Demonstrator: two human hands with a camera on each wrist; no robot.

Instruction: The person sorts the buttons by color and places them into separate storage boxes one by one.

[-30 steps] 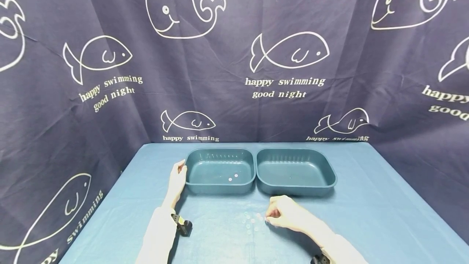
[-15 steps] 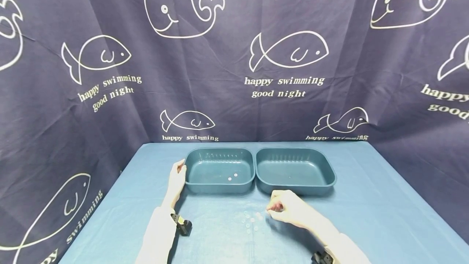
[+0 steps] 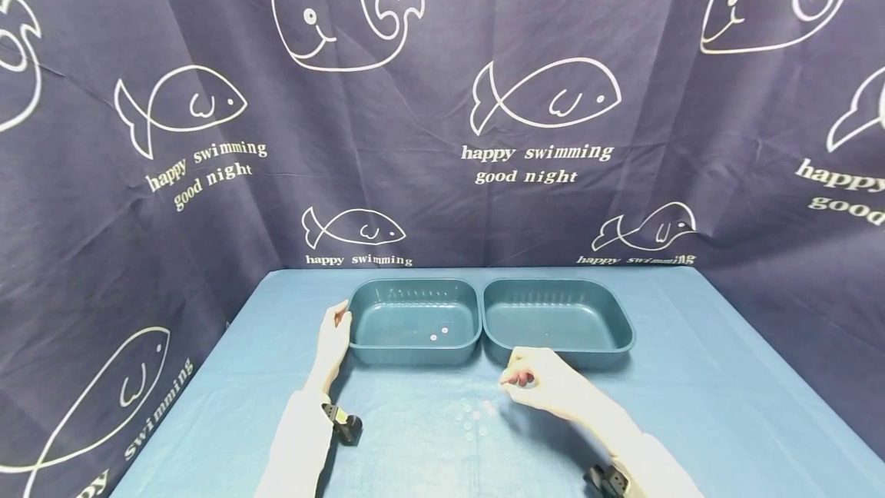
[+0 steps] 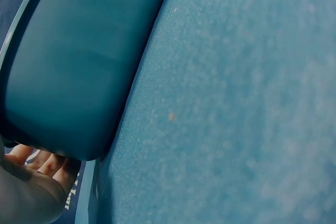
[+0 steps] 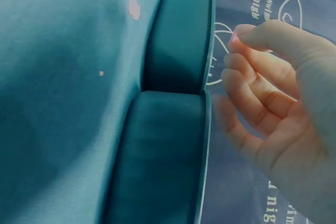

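Right hand (image 3: 545, 384) has a poor hold on a tiny pink piece (image 5: 234, 36)

The thumb and a fingertip pinch it by very little, with the other fingers loosely bent. The piece is up off the table (image 3: 401, 421), and in the head view the hand overlaps the front edge of the right tray (image 3: 596, 358). A slip looks the likeliest trouble: something this thin could spring out if squeezed harder, or drop if the grip eases. It might then fall among the loose pieces (image 3: 483, 431) on the cloth and be hard to tell from them, as they are pale and faint there. Knuckles could also bump a tray rim if the hand travels low. The left hand (image 3: 334, 336) rests against the end of the left tray (image 3: 415, 356), where two pink dots (image 3: 445, 330) lie inside; I cannot tell whether it grips. A push there could nudge both trays, since they sit side by side
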